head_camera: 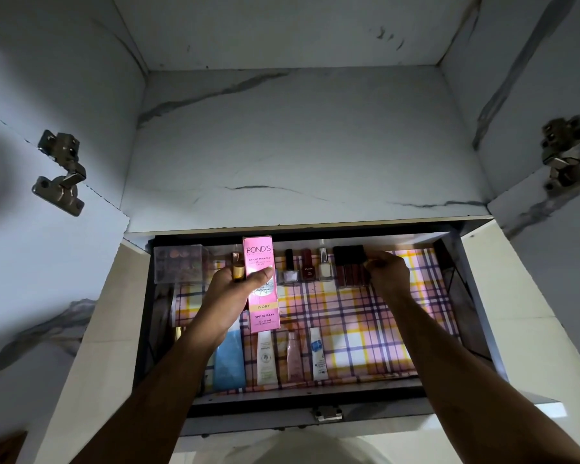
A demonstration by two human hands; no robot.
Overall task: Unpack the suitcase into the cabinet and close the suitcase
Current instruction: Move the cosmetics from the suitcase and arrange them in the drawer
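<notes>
Head view recorded the open cabinet (298, 145) filling the upper frame, marble-patterned inside, with a metal hinge (59, 172) on the left door and another hinge (565, 155) on the right. Below it I saw the pulled-out drawer (315, 395), lined with plaid paper (365, 323) in pink, yellow and purple. The suitcase was nowhere in frame.

Contents noted, big to small: a clear plastic organiser (180, 264) in the back left corner; a blue packet (229, 363) at the front left; three tubes (293, 356) lying side by side along the front edge; a dark boxed set of small bottles (350, 266) at the back; three nail polish bottles (307, 266) standing in a row just left of it.

Left hand (235, 289) held a pink Pond's carton (262, 284) upright above the drawer, thumb curled across its face, with a small gold-capped item (238, 271) pinned in the same grip. Right hand (387, 271) reached to the back row, fingers curled against the right side of the dark set; I could not tell whether it actually gripped the set.
</notes>
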